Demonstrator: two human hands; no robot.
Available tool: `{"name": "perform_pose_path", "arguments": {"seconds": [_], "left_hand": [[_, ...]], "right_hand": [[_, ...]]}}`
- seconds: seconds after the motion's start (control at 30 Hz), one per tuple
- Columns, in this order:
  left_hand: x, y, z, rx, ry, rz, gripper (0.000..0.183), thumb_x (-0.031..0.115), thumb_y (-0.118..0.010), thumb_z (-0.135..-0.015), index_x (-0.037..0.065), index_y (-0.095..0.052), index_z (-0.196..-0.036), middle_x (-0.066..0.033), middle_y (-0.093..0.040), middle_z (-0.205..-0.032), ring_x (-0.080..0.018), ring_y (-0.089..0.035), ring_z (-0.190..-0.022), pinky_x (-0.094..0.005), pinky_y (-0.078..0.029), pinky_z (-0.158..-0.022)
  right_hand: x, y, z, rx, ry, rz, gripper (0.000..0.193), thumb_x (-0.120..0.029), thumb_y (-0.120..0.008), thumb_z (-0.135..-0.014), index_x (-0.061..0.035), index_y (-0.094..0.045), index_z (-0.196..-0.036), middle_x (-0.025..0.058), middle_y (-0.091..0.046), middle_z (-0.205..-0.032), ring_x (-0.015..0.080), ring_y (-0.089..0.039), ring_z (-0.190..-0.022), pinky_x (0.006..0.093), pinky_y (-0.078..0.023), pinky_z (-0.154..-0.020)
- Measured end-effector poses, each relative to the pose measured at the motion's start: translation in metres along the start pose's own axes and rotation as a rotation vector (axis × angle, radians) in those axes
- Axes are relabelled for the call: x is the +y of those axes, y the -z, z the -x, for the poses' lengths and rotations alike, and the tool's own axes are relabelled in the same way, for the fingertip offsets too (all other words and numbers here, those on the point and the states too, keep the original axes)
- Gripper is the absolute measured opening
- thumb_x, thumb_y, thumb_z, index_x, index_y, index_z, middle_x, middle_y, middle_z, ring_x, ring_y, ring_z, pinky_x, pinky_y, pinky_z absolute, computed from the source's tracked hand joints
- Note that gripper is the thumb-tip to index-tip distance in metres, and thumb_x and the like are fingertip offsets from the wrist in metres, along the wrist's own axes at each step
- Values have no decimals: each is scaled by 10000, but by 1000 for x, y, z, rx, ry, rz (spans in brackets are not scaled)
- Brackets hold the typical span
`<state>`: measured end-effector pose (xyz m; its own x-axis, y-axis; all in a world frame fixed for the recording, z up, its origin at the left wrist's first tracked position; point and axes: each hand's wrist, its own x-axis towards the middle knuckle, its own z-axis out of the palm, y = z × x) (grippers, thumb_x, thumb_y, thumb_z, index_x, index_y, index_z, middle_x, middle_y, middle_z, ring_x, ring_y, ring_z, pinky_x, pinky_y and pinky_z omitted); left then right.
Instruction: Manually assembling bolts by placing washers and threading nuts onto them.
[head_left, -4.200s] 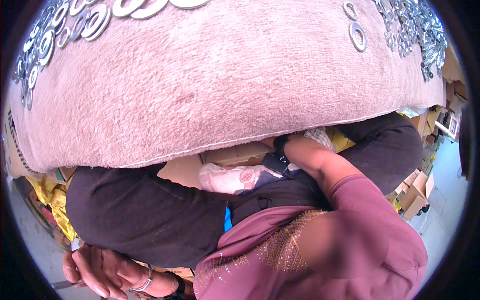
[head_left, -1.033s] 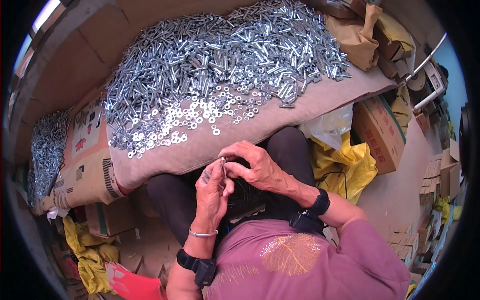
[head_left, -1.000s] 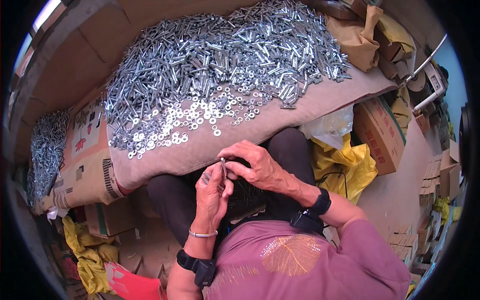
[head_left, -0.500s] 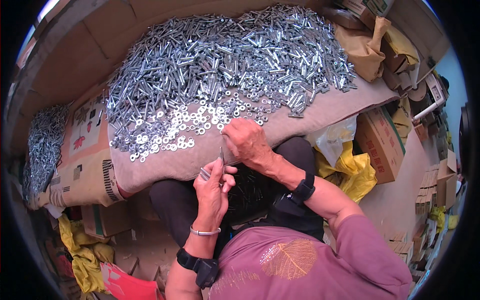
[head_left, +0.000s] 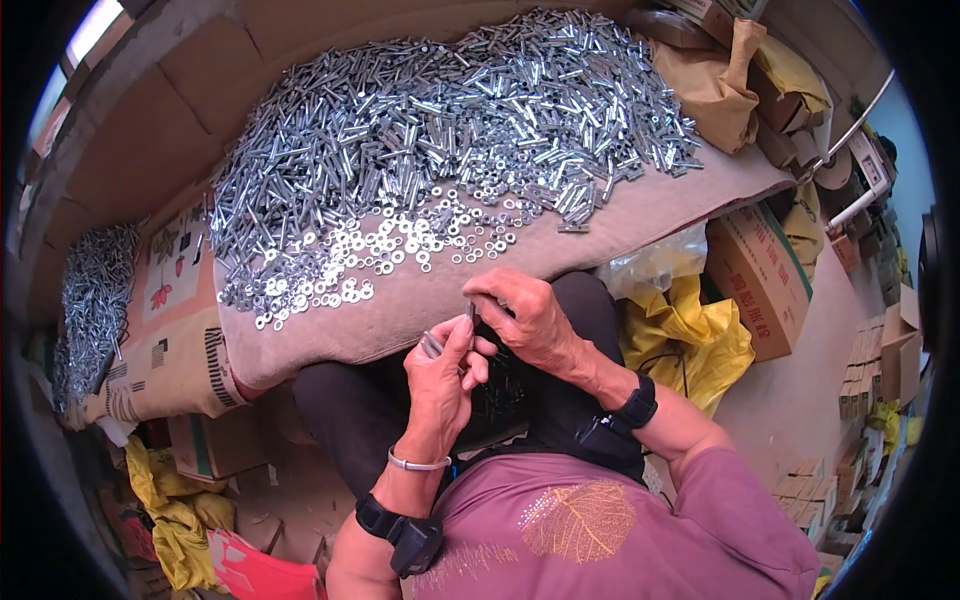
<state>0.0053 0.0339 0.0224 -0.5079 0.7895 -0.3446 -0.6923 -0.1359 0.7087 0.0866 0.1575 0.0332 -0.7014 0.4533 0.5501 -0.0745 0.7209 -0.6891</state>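
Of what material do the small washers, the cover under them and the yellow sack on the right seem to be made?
Washers: metal, perhaps plated steel, since they are silvery with bright glints; the exact metal is open.
Cover: probably fabric, matt pinkish-brown, perhaps short-piled, as it shows no shine.
Yellow sack: probably thin plastic, perhaps woven, with crisp, slightly glossy creases.

Wall [head_left: 908, 140]: pale blue, over on the far right
Brown panels [head_left: 130, 130]: seamed, rising behind the cloth-covered counter [head_left: 640, 230]
Floor [head_left: 765, 405]: dull pinkish-grey, with cartons [head_left: 765, 275] along the right
Light: white glare [head_left: 97, 28] at upper left
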Motion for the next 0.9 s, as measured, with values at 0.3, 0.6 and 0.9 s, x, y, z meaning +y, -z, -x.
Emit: {"name": "perform_pose_path", "arguments": {"seconds": [0.3,0.6,0.9], "left_hand": [[7,26,0,-20,55,116,244,177,-585,-911,-48,-570,-1003,-141,-626,-754,-99,-487,-474,-173,-337,-409],[19,41,-6,73,4,43,211,193,-555,-929,-10,-554,-987,-131,-618,-756,-70,-405,-428,-179,-296,-392],[16,29,-17,72,-10,33,221,183,-569,-921,-18,-555,-1011,-135,-623,-745,-80,-426,-438,-172,-301,-391]], "right_hand": [[-5,-14,-9,-147,247,113,197,-18,-611,-730,-6,-559,-920,121,-538,-726,310,-563,-700,377,-477,-635],[24,-38,-37,-112,102,449,222,-160,-666,-757,-40,-611,-935,113,-598,-809,284,-590,-774,387,-452,-675],[35,-43,-41,-73,148,588,44,-91,-576,-750,-52,-562,-738,92,-542,-725,256,-562,-717,381,-415,-657]]}}
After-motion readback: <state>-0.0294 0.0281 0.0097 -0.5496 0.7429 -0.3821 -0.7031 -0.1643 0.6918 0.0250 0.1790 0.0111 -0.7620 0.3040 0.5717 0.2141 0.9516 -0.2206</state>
